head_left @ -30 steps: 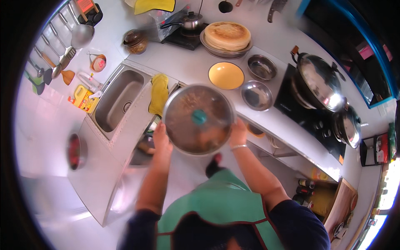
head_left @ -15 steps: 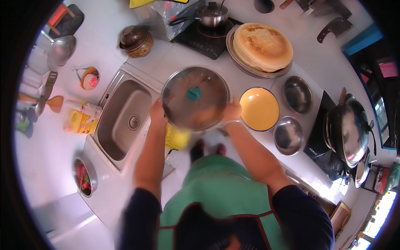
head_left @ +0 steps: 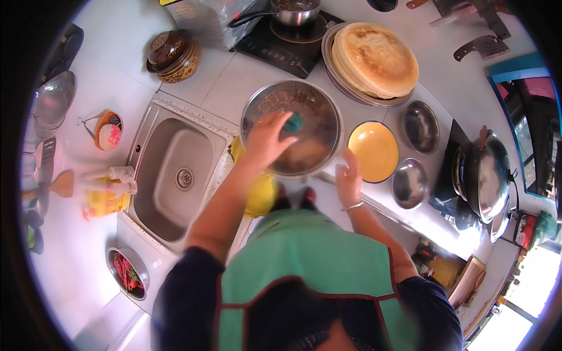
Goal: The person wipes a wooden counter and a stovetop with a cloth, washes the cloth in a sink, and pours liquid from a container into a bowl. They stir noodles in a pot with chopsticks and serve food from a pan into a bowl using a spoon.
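— What is the left hand [head_left: 266, 140] doing?

— It is gripping the teal knob [head_left: 293, 121] of a round glass lid with a metal rim [head_left: 291, 127], fingers closed on the knob. The lid is sitting over a pan of brown food at the front edge of the white tiled counter [head_left: 234, 82], between the steel sink [head_left: 170, 175] and the yellow bowl [head_left: 373, 151].

— And the right hand [head_left: 349, 178]?

— It is resting open, fingers spread, at the counter's front edge just beside the lid's rim, holding nothing.

— How far along is it?

— I would say the covering is nearly finished: the lid is looking seated, yet the hand is not letting go. The stack of flatbreads [head_left: 374, 58] near the back edge is sitting ready.
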The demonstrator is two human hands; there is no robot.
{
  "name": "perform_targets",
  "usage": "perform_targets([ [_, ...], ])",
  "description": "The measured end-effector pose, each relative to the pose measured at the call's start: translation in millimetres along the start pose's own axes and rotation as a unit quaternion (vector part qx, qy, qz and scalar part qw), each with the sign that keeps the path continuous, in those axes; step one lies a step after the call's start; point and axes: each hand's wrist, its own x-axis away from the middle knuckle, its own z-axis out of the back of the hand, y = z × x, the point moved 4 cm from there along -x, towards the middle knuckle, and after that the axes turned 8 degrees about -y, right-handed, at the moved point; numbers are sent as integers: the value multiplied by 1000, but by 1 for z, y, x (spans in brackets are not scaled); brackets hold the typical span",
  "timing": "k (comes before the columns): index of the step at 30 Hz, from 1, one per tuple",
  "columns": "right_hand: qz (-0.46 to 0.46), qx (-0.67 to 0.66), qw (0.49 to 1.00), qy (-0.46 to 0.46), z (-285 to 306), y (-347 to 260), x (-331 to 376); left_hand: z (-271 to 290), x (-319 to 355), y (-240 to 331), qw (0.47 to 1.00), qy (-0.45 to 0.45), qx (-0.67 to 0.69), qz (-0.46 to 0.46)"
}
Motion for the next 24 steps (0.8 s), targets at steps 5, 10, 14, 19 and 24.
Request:
perform_targets([
  [5, 178, 180, 963, -90, -20, -31, 10, -17, -24, 5, 996, -8, -83, -41],
  [10, 215, 190, 952, -108, -30, -49, 18, 4, -26, -3, 995, 32, -21, -87],
  [14, 230, 187, 949, -106, -33, -49, 16, 54, -31, -8, 992, 76, -57, -84],
  [19, 210, 199, 954, -76, -31, -54, 11, 126, -34, -86, 978, 198, -56, 19],
  [24, 191, 242, 942, -135, -44, -43, 15, 140, -26, -182, 953, 196, -212, 91],
])
